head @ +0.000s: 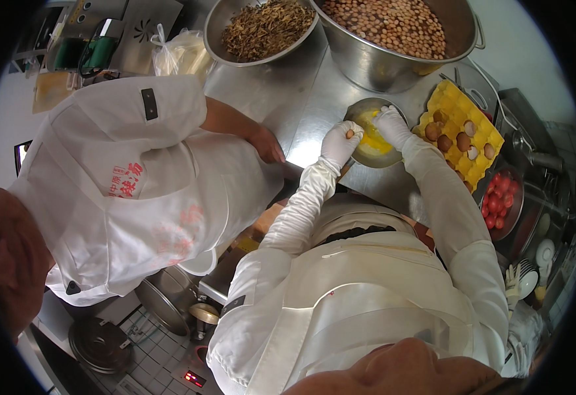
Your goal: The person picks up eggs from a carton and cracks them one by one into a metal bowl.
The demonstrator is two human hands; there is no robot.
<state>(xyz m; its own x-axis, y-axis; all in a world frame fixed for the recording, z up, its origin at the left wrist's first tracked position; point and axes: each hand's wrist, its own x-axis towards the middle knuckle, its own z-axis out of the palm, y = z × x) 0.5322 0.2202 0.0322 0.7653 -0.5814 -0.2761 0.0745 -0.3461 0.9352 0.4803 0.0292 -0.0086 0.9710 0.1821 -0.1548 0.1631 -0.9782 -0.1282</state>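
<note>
A metal bowl [395, 159] with a handle stands near the steel counter's edge, with yellow yolk and clear egg white [378, 143] inside. At its left rim my left hand [341, 143], in a white glove, has its fingers closed around a brown egg or piece of shell [350, 134]. My right hand [389, 124], gloved too, reaches over the bowl's upper right part with its fingertips down by the egg; whether it holds anything cannot be told. Right of the bowl lies a yellow egg tray [458, 106] with several brown eggs or shells.
Beyond the bowl stand a large steel pot [367, 69] of round brown items in liquid and a steel basin [263, 61] of dried brown strips. At right, a bowl of red tomatoes [500, 200] sits beside the sink. A co-worker in a white apron [169, 182] stands close on the left.
</note>
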